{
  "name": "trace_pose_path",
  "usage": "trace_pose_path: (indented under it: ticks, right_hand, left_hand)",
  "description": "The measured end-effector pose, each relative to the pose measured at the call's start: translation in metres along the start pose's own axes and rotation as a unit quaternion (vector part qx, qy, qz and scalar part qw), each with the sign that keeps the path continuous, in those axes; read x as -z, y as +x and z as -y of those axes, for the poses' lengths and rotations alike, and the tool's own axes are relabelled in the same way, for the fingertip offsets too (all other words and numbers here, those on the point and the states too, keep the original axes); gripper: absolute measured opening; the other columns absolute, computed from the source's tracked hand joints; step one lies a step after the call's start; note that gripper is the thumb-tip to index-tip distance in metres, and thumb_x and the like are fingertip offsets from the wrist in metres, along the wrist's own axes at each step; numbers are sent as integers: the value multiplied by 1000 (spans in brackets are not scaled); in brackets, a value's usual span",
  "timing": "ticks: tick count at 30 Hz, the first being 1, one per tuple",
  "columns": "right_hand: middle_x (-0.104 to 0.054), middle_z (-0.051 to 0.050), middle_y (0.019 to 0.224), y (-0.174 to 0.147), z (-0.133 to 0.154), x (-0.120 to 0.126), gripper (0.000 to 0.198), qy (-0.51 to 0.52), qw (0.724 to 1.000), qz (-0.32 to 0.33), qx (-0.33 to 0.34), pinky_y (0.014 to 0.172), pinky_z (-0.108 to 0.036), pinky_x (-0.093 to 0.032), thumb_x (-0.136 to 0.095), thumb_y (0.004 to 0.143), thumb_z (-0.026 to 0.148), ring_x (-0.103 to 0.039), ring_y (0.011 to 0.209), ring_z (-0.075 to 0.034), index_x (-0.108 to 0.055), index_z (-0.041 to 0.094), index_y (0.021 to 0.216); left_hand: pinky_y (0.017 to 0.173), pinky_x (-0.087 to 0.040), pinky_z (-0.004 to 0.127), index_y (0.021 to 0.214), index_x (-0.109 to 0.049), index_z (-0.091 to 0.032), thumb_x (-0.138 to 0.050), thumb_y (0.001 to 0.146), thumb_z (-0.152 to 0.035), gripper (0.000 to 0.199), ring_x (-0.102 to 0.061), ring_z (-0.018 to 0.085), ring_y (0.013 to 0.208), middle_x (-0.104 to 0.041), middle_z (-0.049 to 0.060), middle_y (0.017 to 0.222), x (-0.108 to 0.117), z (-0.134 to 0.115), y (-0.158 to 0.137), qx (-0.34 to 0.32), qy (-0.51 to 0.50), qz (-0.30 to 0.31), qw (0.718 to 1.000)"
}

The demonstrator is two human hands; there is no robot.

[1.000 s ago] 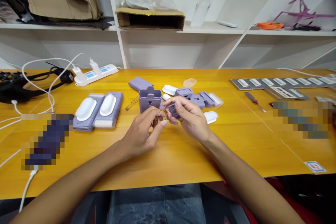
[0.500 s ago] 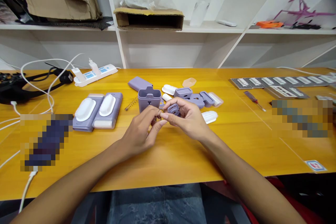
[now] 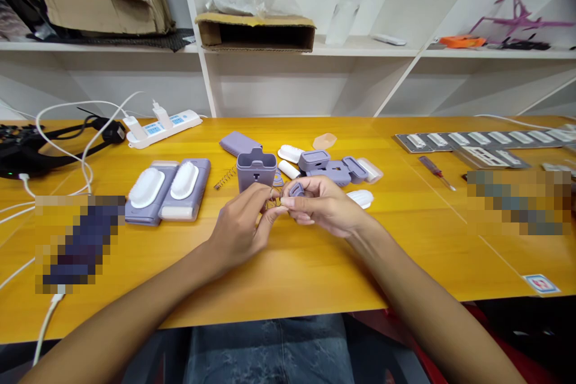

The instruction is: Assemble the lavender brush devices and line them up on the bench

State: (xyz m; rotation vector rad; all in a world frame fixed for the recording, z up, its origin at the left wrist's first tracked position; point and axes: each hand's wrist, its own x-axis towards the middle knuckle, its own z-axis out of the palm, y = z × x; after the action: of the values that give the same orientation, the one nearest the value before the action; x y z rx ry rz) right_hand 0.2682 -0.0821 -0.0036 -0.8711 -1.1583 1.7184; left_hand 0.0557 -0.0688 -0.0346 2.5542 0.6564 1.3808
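Note:
My left hand (image 3: pixel 245 222) is closed in a pinch on a thin coiled metal spring (image 3: pixel 272 195), partly hidden by the fingers. My right hand (image 3: pixel 326 204) grips a small purple plastic part (image 3: pixel 297 189), its fingertips meeting those of the left. Just behind the hands stands an open purple case (image 3: pixel 255 169) with a T-shaped slot. Another spring (image 3: pixel 225 177) lies to its left. Several purple parts (image 3: pixel 336 174), a white brush head (image 3: pixel 290 153) and a white cylinder (image 3: pixel 288 169) lie behind the right hand. A second white brush piece (image 3: pixel 361 198) is beside that hand.
Two purple-and-white brush units (image 3: pixel 184 189) lie to the left, near a white power strip (image 3: pixel 164 129) with cables. A screwdriver (image 3: pixel 436 173) and a long grey strip of white pieces (image 3: pixel 472 139) lie to the right. White shelves (image 3: pixel 283 87) stand behind the table (image 3: pixel 297 288).
My right hand has turned and tilted the purple part, its fingers curling lower around it. The left hand stays nearly in place, still pinching the spring.

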Motion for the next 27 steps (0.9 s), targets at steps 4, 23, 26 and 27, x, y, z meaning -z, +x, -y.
trace_pose_path:
  ticks: [4,23,26,27]
  right_hand:
    - [-59,4,62,-1,1,-3,35,23,1000,-9,-4,49,-23,-27,-101,73,34,-45,51,-6,-74,15,80]
    - [-60,7,65,1,-2,-6,38,-4,998,-22,66,46,-24,-27,-99,77,31,-44,49,-6,-71,19,101]
    - [-58,8,63,0,-1,-6,38,-3,998,-21,66,46,-23,-27,-99,78,32,-43,49,-6,-71,19,100]
    - [-58,8,62,0,-2,-6,37,-4,998,-20,66,46,-23,-27,-99,78,32,-43,49,-6,-71,19,99]
  left_hand:
    - [77,-59,30,120,-62,-15,-64,105,-15,14,-71,20,90,-73,12,103,1,2,2,-19,27,-5,999]
    - [88,-65,34,126,-63,-16,-64,104,-12,22,-77,24,104,-76,15,111,1,3,4,-52,43,-23,997]
    - [88,-65,35,124,-63,-15,-65,104,-11,21,-76,24,103,-76,15,110,1,3,3,-55,45,-26,997]
    - [88,-65,35,124,-63,-15,-65,104,-11,20,-76,24,102,-76,15,110,1,3,3,-55,46,-26,997]
